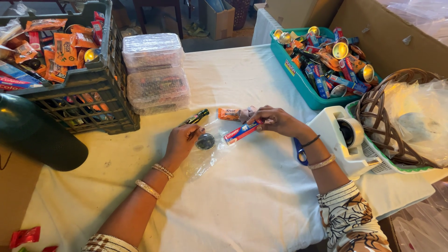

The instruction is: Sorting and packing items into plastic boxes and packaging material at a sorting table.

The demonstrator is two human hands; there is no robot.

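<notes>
At a cloth-covered surface [261,84], the right hand [275,120] pinches a light, stiff toothpaste box [241,132] near its end; the left hand [183,140] grips a limp, slippery clear bag [201,161] at its mouth.

hands [228,133], toothpaste box [242,131], clear bag [203,158]

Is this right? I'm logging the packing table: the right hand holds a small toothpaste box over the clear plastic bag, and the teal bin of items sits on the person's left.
Not quite. The head view shows the teal bin on the person's right, beyond the right hand. The rest stands: that hand holds the small toothpaste box over the clear plastic bag.
</notes>
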